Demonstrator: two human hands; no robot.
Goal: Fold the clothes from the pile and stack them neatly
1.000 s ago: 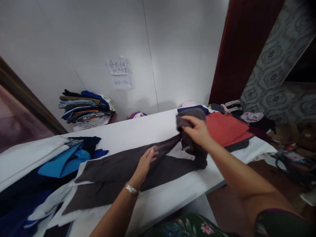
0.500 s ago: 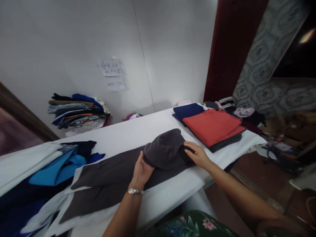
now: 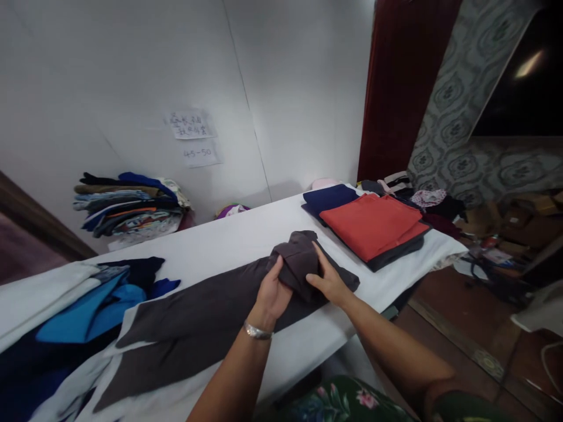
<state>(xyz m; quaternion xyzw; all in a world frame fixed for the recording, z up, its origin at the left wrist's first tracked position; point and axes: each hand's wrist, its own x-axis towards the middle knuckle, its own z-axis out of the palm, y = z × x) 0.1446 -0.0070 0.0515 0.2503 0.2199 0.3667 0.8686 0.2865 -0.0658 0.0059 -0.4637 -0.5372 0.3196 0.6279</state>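
Observation:
A dark grey garment (image 3: 197, 308) lies lengthwise on the white-covered table (image 3: 211, 246), its two long, leg-like ends spread toward the left. Its right end is bunched and partly folded over itself between my hands. My left hand (image 3: 273, 291), with a silver bracelet at the wrist, pinches the near-left edge of this bunched cloth, thumb on top. On the other side, my right hand (image 3: 328, 278) grips the fold with its fingers over the far side and its thumb toward me. The cloth hides some fingertips.
Red folded cloth (image 3: 369, 223) rests on dark folded pieces at the table's right, beside navy folded cloth (image 3: 329, 199). Blue garments (image 3: 92, 313) and white cloth (image 3: 39, 284) lie in a heap at left. A stack of clothes (image 3: 132, 205) stands by the wall beyond the table.
Both hands have come closer together, the left moving right and the right moving left. The grey cloth between them is now gathered into a smaller bunch. The view has shifted slightly.

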